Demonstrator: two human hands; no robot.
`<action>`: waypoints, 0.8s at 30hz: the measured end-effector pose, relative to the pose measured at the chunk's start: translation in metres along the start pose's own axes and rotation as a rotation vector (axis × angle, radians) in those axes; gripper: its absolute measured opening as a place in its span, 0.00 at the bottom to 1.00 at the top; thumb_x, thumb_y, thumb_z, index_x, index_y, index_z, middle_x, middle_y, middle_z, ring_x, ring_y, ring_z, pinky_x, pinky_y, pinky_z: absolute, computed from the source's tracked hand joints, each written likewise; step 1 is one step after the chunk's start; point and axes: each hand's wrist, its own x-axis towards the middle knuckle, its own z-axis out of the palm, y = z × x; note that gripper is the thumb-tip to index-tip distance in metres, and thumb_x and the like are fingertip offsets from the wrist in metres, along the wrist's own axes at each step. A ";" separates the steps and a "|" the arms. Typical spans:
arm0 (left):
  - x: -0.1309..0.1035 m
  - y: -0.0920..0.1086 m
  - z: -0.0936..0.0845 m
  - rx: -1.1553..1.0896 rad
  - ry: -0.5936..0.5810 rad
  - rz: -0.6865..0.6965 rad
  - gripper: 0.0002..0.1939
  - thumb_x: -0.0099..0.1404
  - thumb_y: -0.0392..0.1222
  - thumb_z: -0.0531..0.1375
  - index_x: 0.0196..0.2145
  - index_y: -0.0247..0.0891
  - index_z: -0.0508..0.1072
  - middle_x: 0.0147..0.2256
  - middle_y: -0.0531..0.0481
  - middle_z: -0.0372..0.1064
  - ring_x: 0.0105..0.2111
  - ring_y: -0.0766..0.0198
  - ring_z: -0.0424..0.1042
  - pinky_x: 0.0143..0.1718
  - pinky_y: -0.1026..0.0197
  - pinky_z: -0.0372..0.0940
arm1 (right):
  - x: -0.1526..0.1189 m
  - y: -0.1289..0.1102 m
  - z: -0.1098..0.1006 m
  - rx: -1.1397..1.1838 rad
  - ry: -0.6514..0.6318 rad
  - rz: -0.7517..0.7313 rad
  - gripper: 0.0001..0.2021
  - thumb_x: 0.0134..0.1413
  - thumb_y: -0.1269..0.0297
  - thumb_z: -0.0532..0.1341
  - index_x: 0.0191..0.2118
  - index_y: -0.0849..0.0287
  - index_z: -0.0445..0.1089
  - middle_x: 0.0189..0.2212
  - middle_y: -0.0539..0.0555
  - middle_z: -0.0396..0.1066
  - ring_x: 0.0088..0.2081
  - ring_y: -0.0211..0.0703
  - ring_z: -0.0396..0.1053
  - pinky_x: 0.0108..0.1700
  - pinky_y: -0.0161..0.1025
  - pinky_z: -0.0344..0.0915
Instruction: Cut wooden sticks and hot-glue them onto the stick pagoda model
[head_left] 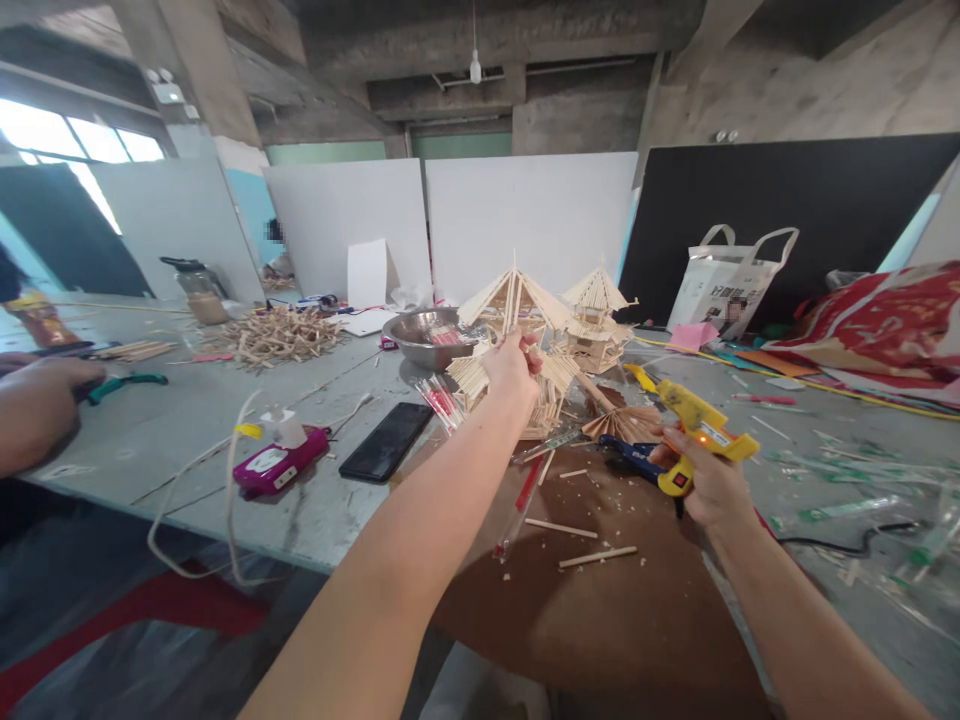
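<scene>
My left hand (513,372) reaches forward with its fingers pinched on a thin wooden stick at the front of a pagoda-like stick model's roof (536,300). The arm and hand cover part of this model. My right hand (709,485) is wrapped round a yellow hot glue gun (694,420), its nozzle pointing left toward the model and an orange light glowing on its side. Dark blue plier-like handles (630,455) lie by the right fingers; whether they touch is unclear. A second stick pagoda (598,315) stands behind, and a brown pleated fan-shaped piece (622,422) lies in front of it.
Loose sticks (598,556) lie on a brown board (600,620). A black phone (385,441), purple power strip (281,460), metal bowl (420,340) and stick pile (277,335) are left. Plastic wrappers (847,510) and a cable (862,545) lie right. Another person's hand (52,385) is far left.
</scene>
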 end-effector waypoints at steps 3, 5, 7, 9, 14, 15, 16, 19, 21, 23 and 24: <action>-0.002 0.000 0.002 -0.019 -0.007 -0.008 0.05 0.55 0.35 0.52 0.22 0.34 0.62 0.17 0.56 0.63 0.08 0.78 0.50 0.11 0.71 0.45 | 0.000 0.000 -0.001 -0.003 -0.003 -0.002 0.13 0.24 0.66 0.67 0.24 0.61 0.66 0.21 0.47 0.70 0.15 0.31 0.64 0.16 0.28 0.62; -0.004 -0.001 0.003 -0.023 -0.019 -0.010 0.06 0.56 0.36 0.51 0.22 0.34 0.62 0.17 0.56 0.63 0.08 0.78 0.50 0.11 0.71 0.45 | 0.001 0.000 -0.001 -0.002 -0.005 -0.002 0.13 0.25 0.66 0.67 0.23 0.61 0.66 0.21 0.47 0.70 0.15 0.31 0.64 0.17 0.28 0.62; -0.005 -0.001 0.003 -0.018 -0.024 -0.014 0.06 0.56 0.36 0.51 0.23 0.34 0.62 0.17 0.56 0.63 0.08 0.78 0.50 0.11 0.71 0.45 | 0.001 0.001 -0.001 0.001 -0.006 -0.004 0.13 0.25 0.66 0.67 0.24 0.61 0.66 0.20 0.46 0.70 0.15 0.31 0.64 0.17 0.28 0.62; -0.005 -0.001 0.003 -0.006 -0.024 -0.018 0.06 0.56 0.37 0.52 0.23 0.34 0.62 0.17 0.56 0.63 0.08 0.78 0.51 0.11 0.71 0.45 | 0.002 0.001 -0.002 0.003 -0.002 -0.010 0.13 0.25 0.66 0.67 0.24 0.60 0.65 0.20 0.46 0.70 0.15 0.31 0.64 0.16 0.27 0.61; -0.005 -0.001 0.003 0.016 -0.024 -0.024 0.07 0.55 0.37 0.53 0.22 0.34 0.61 0.17 0.56 0.63 0.08 0.78 0.51 0.11 0.70 0.45 | 0.001 0.000 0.000 0.005 -0.006 -0.017 0.13 0.26 0.66 0.67 0.24 0.60 0.65 0.20 0.46 0.70 0.14 0.31 0.64 0.16 0.27 0.61; -0.005 0.000 0.003 0.017 -0.023 -0.022 0.07 0.55 0.37 0.52 0.22 0.34 0.61 0.17 0.56 0.63 0.08 0.78 0.51 0.11 0.70 0.45 | 0.001 0.000 0.000 0.004 -0.009 -0.017 0.13 0.25 0.66 0.67 0.24 0.61 0.65 0.20 0.46 0.70 0.14 0.31 0.64 0.16 0.27 0.61; -0.005 0.000 0.003 0.018 -0.023 -0.022 0.07 0.56 0.36 0.52 0.22 0.34 0.61 0.17 0.56 0.63 0.07 0.78 0.51 0.11 0.70 0.45 | 0.000 -0.001 0.001 0.003 -0.010 -0.016 0.13 0.25 0.66 0.67 0.24 0.61 0.65 0.20 0.46 0.70 0.14 0.31 0.64 0.16 0.27 0.61; -0.005 0.000 0.004 0.012 -0.033 -0.019 0.06 0.56 0.35 0.50 0.22 0.35 0.61 0.17 0.56 0.63 0.07 0.78 0.51 0.11 0.70 0.45 | -0.001 -0.002 0.001 0.004 -0.003 -0.007 0.14 0.25 0.66 0.67 0.24 0.61 0.65 0.20 0.46 0.70 0.15 0.31 0.64 0.16 0.27 0.61; -0.006 0.000 0.005 0.000 -0.040 -0.019 0.06 0.56 0.35 0.51 0.22 0.35 0.61 0.18 0.55 0.63 0.07 0.78 0.51 0.11 0.70 0.45 | -0.001 -0.003 0.001 0.004 0.000 -0.008 0.14 0.24 0.66 0.67 0.25 0.61 0.65 0.20 0.46 0.70 0.15 0.31 0.64 0.16 0.28 0.61; -0.006 0.000 0.006 -0.017 -0.043 -0.020 0.06 0.56 0.35 0.51 0.22 0.35 0.61 0.18 0.55 0.63 0.07 0.78 0.50 0.11 0.71 0.45 | -0.001 -0.003 0.001 0.001 -0.005 -0.014 0.14 0.25 0.66 0.67 0.25 0.61 0.65 0.20 0.47 0.70 0.15 0.31 0.64 0.16 0.28 0.61; -0.006 0.000 0.006 -0.026 -0.042 -0.021 0.06 0.56 0.35 0.52 0.23 0.35 0.61 0.18 0.55 0.63 0.07 0.78 0.50 0.11 0.71 0.45 | -0.001 -0.003 0.001 0.001 -0.008 -0.016 0.14 0.25 0.66 0.67 0.25 0.61 0.65 0.20 0.47 0.70 0.15 0.31 0.64 0.16 0.27 0.61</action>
